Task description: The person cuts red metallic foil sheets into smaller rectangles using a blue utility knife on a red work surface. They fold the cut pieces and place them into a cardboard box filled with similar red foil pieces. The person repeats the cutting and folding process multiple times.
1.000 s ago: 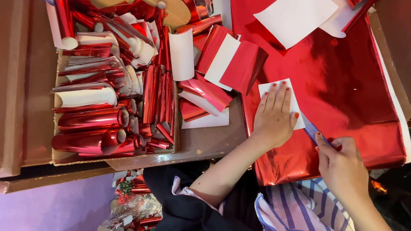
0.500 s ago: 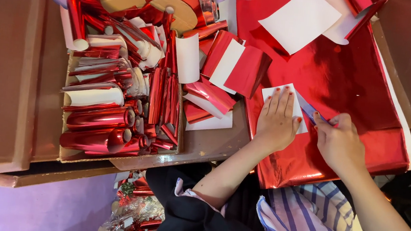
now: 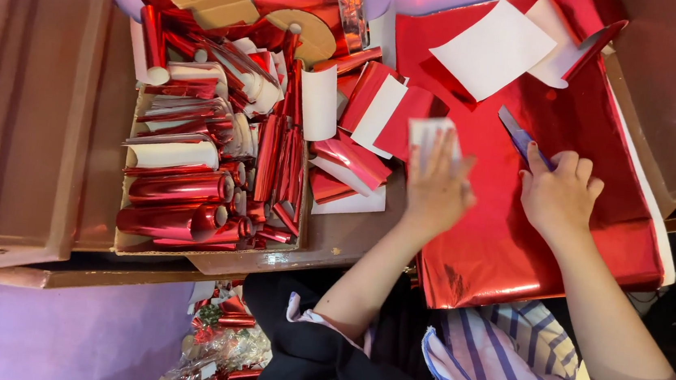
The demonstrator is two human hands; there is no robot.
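Red metallic foil sheet (image 3: 512,246) lies flat across the right half of the frame, under both my hands. My left hand (image 3: 436,192) is blurred, fingers spread and flat, with a small white-backed foil card (image 3: 433,133) at its fingertips; whether it grips or only presses the card, I cannot tell. My right hand (image 3: 559,193) is closed around a blue-handled cutter (image 3: 519,137), blade pointing to the upper left, tip on the foil.

Judgement: the sheet is light, thin and slick, prone to creasing and sliding; it is best held by a flat palm near the cut line, not pinched at an edge.

Above the hands, loose white paper squares (image 3: 493,49) rest on the foil. Centre frame, folded red-and-white foil pieces (image 3: 377,112) lie overlapping. Left of centre, a cardboard box (image 3: 211,248) holds rolled red foil tubes (image 3: 179,188). All sits on a brown wooden table (image 3: 34,123).
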